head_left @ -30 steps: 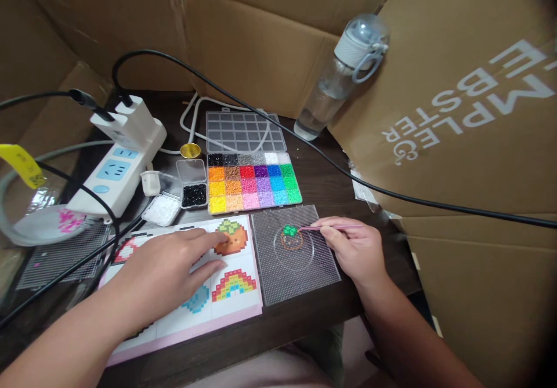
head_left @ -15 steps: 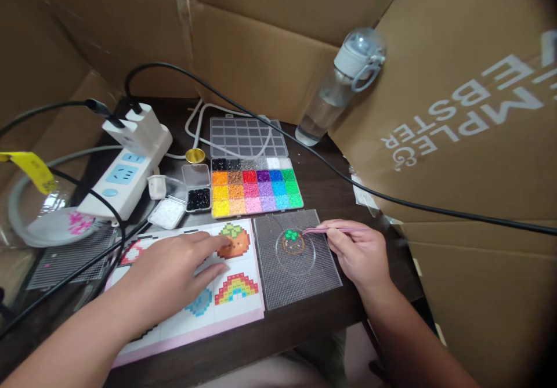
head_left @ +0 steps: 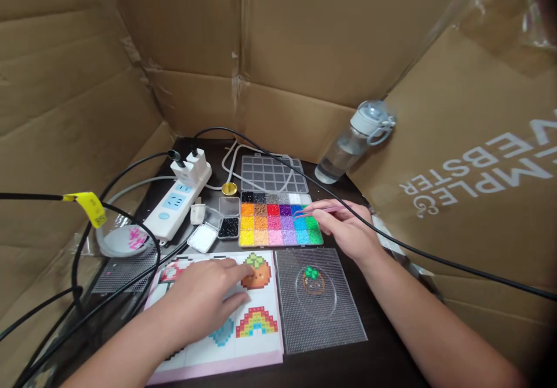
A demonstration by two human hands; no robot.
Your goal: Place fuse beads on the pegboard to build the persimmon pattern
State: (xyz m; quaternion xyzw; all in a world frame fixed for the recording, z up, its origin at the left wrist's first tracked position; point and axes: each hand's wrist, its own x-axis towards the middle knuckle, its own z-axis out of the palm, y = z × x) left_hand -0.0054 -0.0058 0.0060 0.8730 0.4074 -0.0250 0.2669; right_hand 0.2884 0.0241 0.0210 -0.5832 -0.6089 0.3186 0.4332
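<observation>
My left hand [head_left: 202, 295] lies on a pattern sheet [head_left: 256, 353] with its fingers apart. The index fingertip touches the printed orange fruit [head_left: 261, 280]. Pink tweezers [head_left: 328, 209] are gripped in my right hand [head_left: 350, 231], their tips over the purple and blue cells of a compartment box [head_left: 282, 246] full of coloured beads. Whether a bead is between the tips is too small to tell. Beside the sheet lies a clear pegboard [head_left: 348, 330] carrying a small bead figure [head_left: 314, 285] with a green top and a brown-orange outline.
Small boxes of black beads [head_left: 228, 227] and white beads [head_left: 202, 238] stand left of the big box. Further left is a power strip [head_left: 174, 211] with plugs. A water bottle [head_left: 346, 150] stands at the back right. A black cable [head_left: 418, 243] crosses above my right forearm.
My right hand has moved with the tweezers from the bead figure on the pegboard to above the bead box. My left finger stays on the printed fruit. The head view has shifted.
</observation>
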